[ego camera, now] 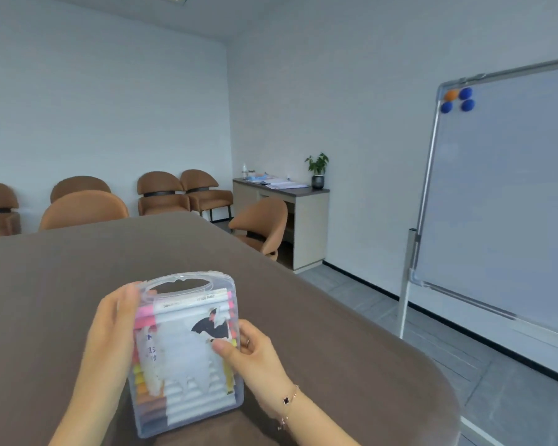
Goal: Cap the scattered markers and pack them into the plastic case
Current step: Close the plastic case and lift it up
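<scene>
Firmly, both hands grip translucent ribbed plastic case [187,349].

There is one view, from a camera on the person's head. It looks forward and a little down, over a brown table [62,284]. The two hands, left [113,323] and right [255,352], and the case [187,349] are very near, low in the middle of the frame. Chairs [161,191] and the far wall fill the top left. A whiteboard [503,201] stands at the right edge.
</scene>
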Tool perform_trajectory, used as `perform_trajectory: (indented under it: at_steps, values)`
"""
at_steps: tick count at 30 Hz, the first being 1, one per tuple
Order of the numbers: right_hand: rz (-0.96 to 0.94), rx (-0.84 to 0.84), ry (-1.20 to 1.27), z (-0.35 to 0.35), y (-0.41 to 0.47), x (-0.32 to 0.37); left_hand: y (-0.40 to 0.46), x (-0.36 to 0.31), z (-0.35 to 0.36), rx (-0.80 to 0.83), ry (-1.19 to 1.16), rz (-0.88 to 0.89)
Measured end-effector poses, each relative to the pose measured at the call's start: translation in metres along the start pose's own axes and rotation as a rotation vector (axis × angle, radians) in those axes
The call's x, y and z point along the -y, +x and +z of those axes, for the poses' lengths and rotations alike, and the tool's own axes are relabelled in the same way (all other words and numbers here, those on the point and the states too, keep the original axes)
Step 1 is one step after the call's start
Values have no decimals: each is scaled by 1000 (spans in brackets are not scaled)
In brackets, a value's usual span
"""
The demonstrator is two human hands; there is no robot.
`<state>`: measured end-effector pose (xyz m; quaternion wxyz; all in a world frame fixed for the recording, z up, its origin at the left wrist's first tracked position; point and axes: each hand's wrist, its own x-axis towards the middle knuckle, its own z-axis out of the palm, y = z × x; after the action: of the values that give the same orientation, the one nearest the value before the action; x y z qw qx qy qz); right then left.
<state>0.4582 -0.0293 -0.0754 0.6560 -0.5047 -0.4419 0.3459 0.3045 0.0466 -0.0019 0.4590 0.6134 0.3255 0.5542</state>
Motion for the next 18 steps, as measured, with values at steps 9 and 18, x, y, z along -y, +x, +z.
perform_trajectory:
  at_steps: [9,18]
  values:
    - [-81,-446,-87,-147,-105,54,-72,25,132,664,-46,-33]
    - [-140,-870,-220,-309,-204,130,-155,-6,337,882,-199,-7]
